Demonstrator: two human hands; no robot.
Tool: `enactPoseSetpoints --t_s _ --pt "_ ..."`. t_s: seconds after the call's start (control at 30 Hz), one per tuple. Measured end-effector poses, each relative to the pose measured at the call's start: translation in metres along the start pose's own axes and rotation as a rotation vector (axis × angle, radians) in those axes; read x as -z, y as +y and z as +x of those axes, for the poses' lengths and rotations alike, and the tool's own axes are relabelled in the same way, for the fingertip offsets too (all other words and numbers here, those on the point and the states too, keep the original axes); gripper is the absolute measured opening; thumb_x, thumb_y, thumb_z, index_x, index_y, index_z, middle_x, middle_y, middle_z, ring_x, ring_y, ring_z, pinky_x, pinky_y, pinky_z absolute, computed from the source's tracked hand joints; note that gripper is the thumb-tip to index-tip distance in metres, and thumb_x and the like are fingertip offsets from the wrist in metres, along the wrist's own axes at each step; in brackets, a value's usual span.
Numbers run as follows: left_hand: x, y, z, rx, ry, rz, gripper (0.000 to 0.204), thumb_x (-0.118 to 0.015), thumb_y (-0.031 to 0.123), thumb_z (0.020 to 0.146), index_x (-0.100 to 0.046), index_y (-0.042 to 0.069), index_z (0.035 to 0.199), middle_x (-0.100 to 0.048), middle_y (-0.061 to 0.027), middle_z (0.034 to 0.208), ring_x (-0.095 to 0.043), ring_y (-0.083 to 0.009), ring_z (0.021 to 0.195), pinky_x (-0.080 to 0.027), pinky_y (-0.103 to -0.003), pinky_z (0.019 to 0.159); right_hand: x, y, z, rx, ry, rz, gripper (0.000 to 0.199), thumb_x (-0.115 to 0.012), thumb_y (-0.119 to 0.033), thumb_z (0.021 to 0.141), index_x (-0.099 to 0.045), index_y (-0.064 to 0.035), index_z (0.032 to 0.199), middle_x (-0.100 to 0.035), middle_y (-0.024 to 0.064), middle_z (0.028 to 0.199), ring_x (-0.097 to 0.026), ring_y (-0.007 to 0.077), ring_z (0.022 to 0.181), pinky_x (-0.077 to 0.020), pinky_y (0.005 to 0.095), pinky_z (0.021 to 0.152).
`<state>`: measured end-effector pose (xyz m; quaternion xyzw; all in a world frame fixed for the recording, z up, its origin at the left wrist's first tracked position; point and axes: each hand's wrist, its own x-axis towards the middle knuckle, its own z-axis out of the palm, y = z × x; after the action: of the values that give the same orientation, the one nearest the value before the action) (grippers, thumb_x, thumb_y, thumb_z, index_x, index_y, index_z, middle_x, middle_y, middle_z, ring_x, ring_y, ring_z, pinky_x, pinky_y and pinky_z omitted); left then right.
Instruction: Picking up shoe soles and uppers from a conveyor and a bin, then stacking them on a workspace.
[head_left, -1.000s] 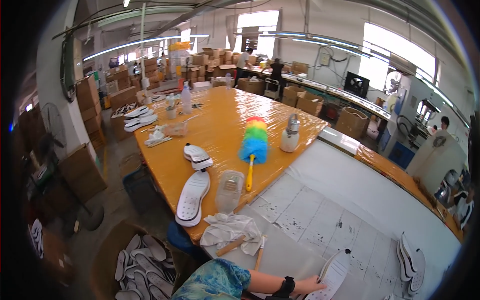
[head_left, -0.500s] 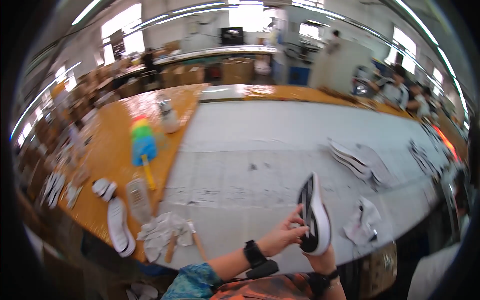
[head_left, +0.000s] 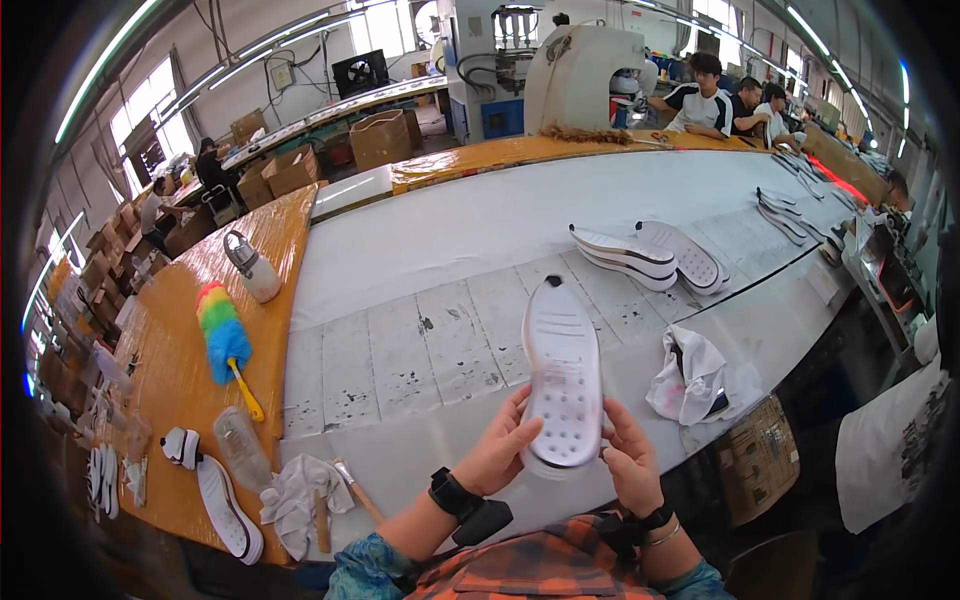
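A white shoe sole (head_left: 562,350) stands tilted in front of me, toe end away, its inner face with rows of round dimples toward me. My left hand (head_left: 503,440) grips its left edge near the heel, thumb on the inner face. At the heel's right edge my right hand (head_left: 632,462) is closed round the sole, its fingers bent. To the right of the hands lies a crumpled white cloth (head_left: 688,378) with a pinkish stain. Farther off, white soles with dark side lines (head_left: 622,262) lie stacked beside another dimpled sole (head_left: 685,252).
On the orange table section at left are a rainbow duster (head_left: 222,335), a bottle (head_left: 252,268), a clear plastic bottle (head_left: 242,450), a white sole (head_left: 226,508), a rag (head_left: 295,505) and a brush (head_left: 352,482). A cardboard box (head_left: 760,460) stands below the right edge. Several people sit farther away.
The sole has turned from showing its black-and-white underside to its white dimpled face. My left hand has moved from the underside to the left edge. The view has swung right.
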<state>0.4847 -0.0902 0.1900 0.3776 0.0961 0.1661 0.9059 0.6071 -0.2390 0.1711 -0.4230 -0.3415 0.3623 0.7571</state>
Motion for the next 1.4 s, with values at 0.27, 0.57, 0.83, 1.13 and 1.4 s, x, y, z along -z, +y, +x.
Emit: enactPoseSetpoints --t_s 0.27,0.57,0.83,1.13,1.4 --pt "0.039 -0.016 0.004 0.268 -0.090 -0.441 0.038 -0.044 0.020 0.088 -0.040 -0.001 0.120 -0.048 -0.0116 0.114 -0.051 -0.0210 0.096 -0.042 -0.033 0.085 -0.024 -0.001 0.017 0.088 -0.152 0.168 0.074 -0.059 0.000 0.073 -0.020 -0.0064 0.135 -0.025 0.0124 0.137 -0.035 0.0255 0.119 -0.0380 0.0380 0.091" --pt "0.066 -0.002 -0.024 0.040 -0.063 0.363 0.063 -0.051 -0.003 0.080 -0.024 0.011 0.135 -0.037 -0.0038 0.130 -0.037 -0.0118 0.115 -0.030 -0.028 0.096 0.020 -0.017 0.007 0.018 0.303 -0.161 0.044 -0.043 0.002 0.074 -0.045 -0.0033 0.118 -0.048 0.0078 0.119 -0.051 0.0149 0.096 -0.0429 0.0253 0.073" --pt "0.093 0.006 -0.052 0.075 -0.252 1.052 0.063 -0.047 -0.005 0.077 -0.027 0.015 0.134 -0.038 -0.0081 0.129 -0.038 -0.0184 0.116 -0.029 -0.029 0.098 0.002 -0.044 0.008 0.146 -0.023 -0.398 0.043 -0.044 -0.008 0.087 -0.034 0.0012 0.128 -0.041 0.0160 0.127 -0.037 0.0220 0.118 -0.0292 0.0302 0.096" --pt "0.104 -0.004 -0.051 0.144 -0.099 1.037 0.045 -0.049 0.015 0.087 -0.032 0.005 0.127 -0.041 -0.0123 0.119 -0.038 -0.0213 0.111 -0.028 -0.029 0.095 0.003 -0.056 0.012 0.081 0.043 -0.842 0.029 -0.044 -0.015 0.090 -0.054 0.0021 0.110 -0.058 0.0085 0.095 -0.052 0.0161 0.085 -0.0399 0.0264 0.076" --pt "0.107 -0.021 -0.062 0.087 -0.063 0.911 0.042 -0.049 0.016 0.087 -0.035 0.006 0.125 -0.042 -0.0105 0.114 -0.037 -0.0188 0.109 -0.027 -0.028 0.094 0.041 -0.041 0.005 0.033 0.176 -0.480 0.013 -0.050 -0.011 0.086 -0.057 0.0001 0.085 -0.053 0.0029 0.074 -0.045 0.0093 0.064 -0.0375 0.0220 0.058"
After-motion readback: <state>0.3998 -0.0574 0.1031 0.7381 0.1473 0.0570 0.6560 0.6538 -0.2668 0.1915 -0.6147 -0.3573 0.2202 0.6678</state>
